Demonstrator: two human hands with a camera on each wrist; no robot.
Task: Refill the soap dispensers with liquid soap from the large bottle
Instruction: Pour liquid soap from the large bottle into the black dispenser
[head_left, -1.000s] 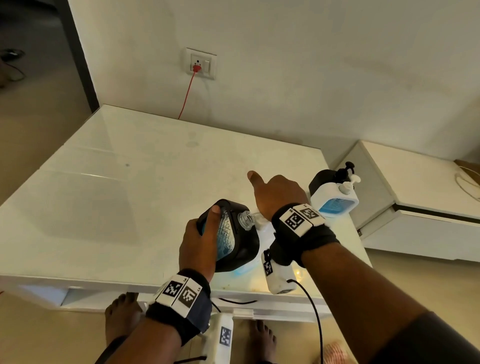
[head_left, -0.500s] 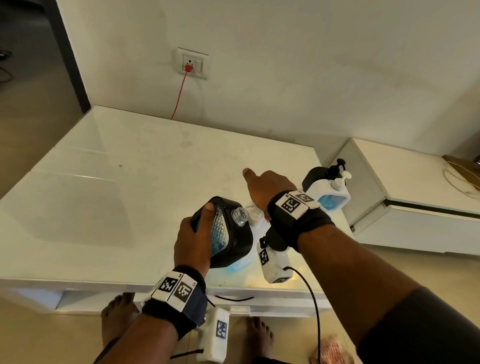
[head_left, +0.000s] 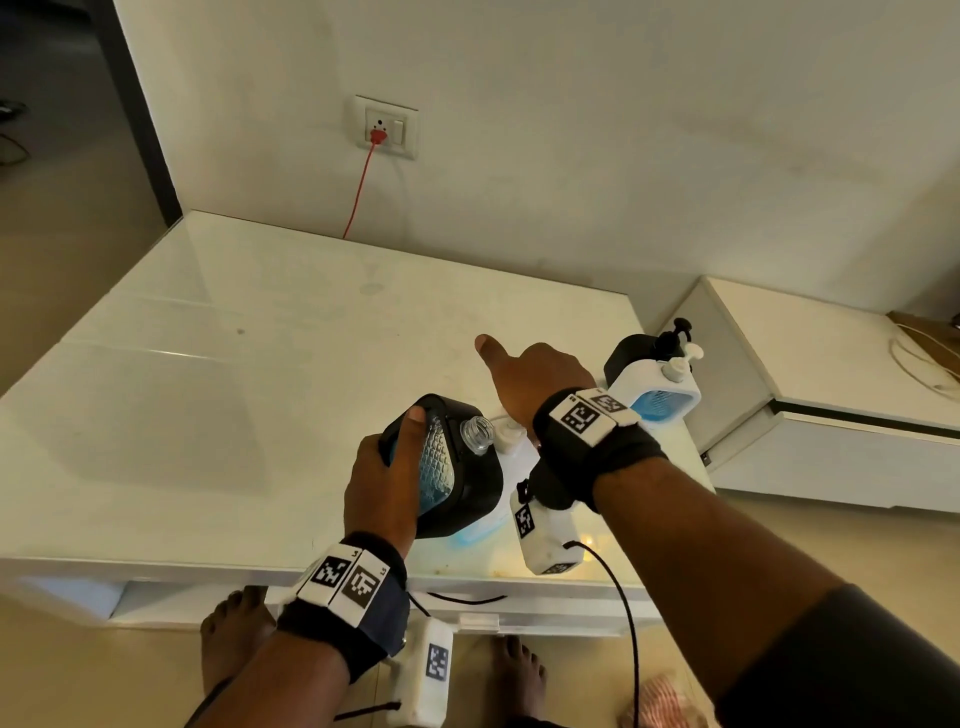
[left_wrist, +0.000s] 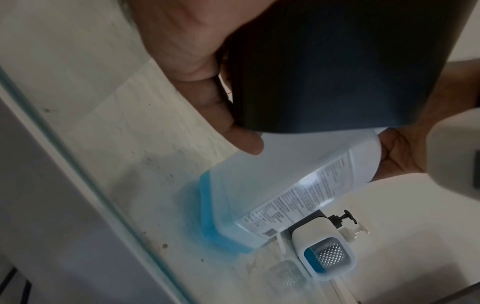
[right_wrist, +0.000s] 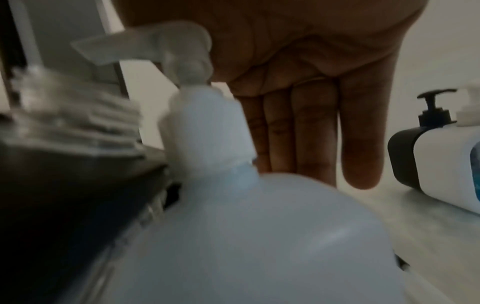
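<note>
My left hand (head_left: 384, 483) grips a black soap dispenser (head_left: 457, 467) and holds it tilted above the table, its clear threaded neck (head_left: 478, 434) uncapped. Right beside it stands the large translucent bottle (left_wrist: 285, 185), with a little blue soap at its bottom and a white pump (right_wrist: 182, 51) on top. My right hand (head_left: 535, 379) hovers over that pump with the thumb stuck out. Its straight fingers (right_wrist: 311, 133) point down behind the bottle's neck, by its shoulder. From the left wrist, the black dispenser (left_wrist: 337, 61) fills the top.
A white dispenser with a blue window (head_left: 657, 387) and a black one (head_left: 631, 353) stand at the right end of the glossy white table (head_left: 260, 415). A lower white cabinet (head_left: 831, 389) sits further right. A red cable hangs from the wall socket (head_left: 384, 130).
The black dispenser's neck has swung from pointing sideways at the bottle's pump to pointing more upward. My right hand stays over the pump.
</note>
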